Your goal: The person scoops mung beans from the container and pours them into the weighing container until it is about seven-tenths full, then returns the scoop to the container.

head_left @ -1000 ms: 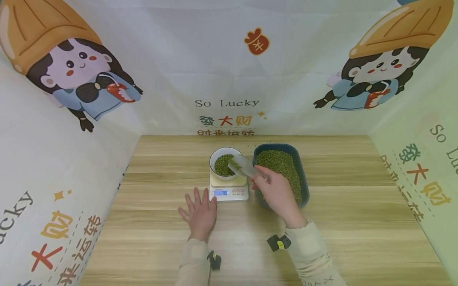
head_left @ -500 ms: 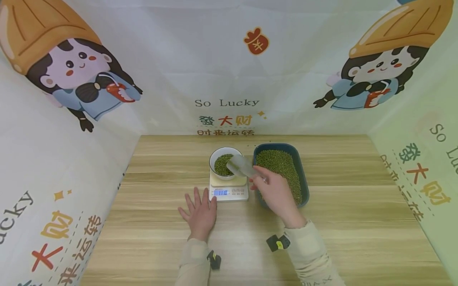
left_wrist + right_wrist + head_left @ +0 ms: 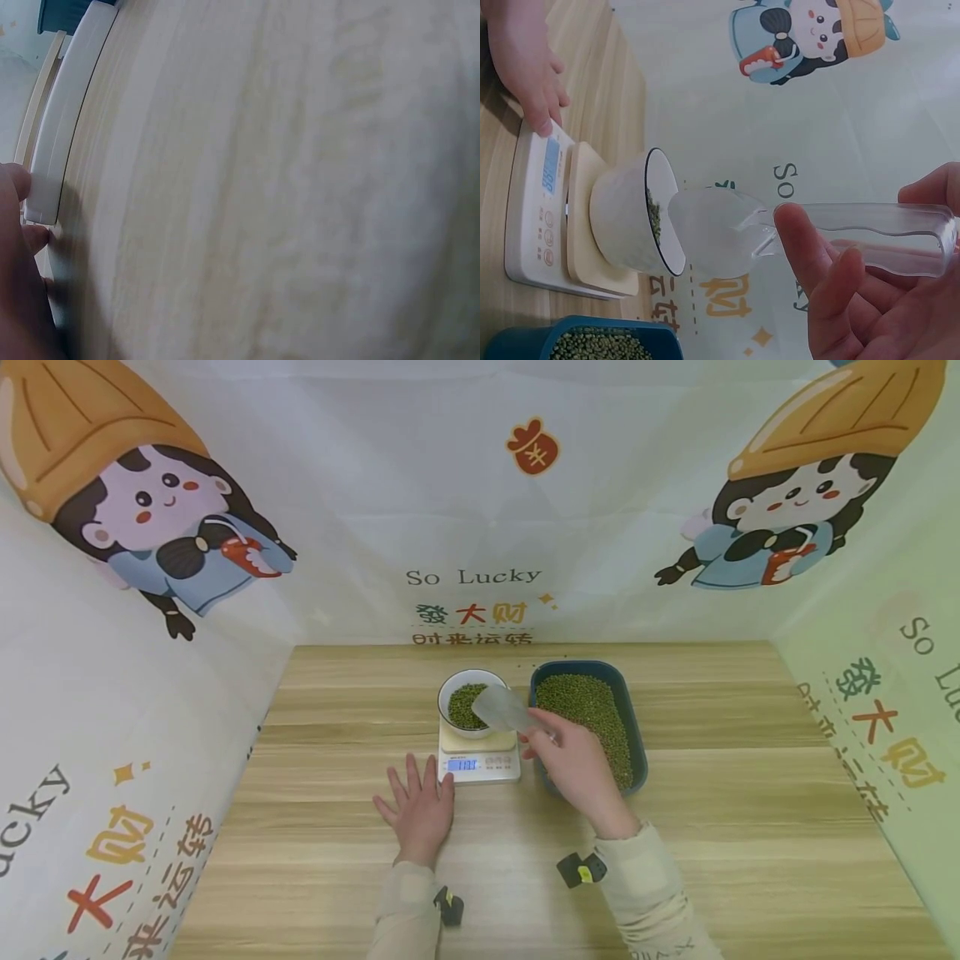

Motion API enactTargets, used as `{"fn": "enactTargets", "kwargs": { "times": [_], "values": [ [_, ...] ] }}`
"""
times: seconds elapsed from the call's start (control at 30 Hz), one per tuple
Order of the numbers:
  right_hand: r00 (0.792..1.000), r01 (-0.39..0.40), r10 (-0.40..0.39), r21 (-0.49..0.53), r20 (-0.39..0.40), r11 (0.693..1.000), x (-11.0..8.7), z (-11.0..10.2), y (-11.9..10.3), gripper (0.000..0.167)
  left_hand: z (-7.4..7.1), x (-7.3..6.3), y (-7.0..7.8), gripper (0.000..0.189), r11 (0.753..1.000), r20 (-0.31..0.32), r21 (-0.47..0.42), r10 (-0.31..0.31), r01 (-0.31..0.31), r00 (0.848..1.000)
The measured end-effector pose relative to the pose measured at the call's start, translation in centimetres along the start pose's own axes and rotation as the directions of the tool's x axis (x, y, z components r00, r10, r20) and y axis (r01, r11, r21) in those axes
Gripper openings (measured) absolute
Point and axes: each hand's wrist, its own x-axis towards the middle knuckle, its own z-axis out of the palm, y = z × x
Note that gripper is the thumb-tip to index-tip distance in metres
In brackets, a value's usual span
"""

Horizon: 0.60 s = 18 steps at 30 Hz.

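Scoop (image 3: 501, 708), clear plastic: shifted slightly left since a second ago, its blade above the right side of the white bowl (image 3: 622, 214). Right hand (image 3: 572, 767): fingers and thumb grasping the scoop. Bowl: dark-rimmed, upright on the digital kitchen scale (image 3: 499, 773), green beans (image 3: 462, 708) inside. Left hand (image 3: 420, 814): released, fingers spread on the wood-grain table (image 3: 300, 827), beside the scale's near left corner. Dark blue tub (image 3: 640, 752): right of the scale, holding more green beans.

wood-grain table (image 3: 322, 827) | white scale (image 3: 480, 768) | blue bin (image 3: 639, 752), just right | dark specks (image 3: 566, 656) near bin
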Motion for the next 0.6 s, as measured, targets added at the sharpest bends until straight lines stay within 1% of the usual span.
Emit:
{"fn": "enactTargets", "kwargs": {
  "times": [0.4,0.5,0.6],
  "values": [
    [1.0,0.001,-0.001,0.001,0.002,1.0,-0.14,0.06,0.09,0.04,0.01,-0.04,0.0,0.058,1.0,0.005,0.005,-0.008,0.008,1.0],
    [1.0,0.003,-0.003,0.011,0.0,1.0,-0.19,0.03,0.07,0.04,-0.04,-0.02,0.02,0.058,1.0,0.009,0.002,-0.014,0.014,1.0],
    [1.0,0.009,-0.009,0.034,-0.019,0.999,-0.34,-0.2,0.2,0.038,-0.06,0.09,0.04,0.057,1.0,0.012,-0.004,-0.015,0.015,1.0]
  ]
}}
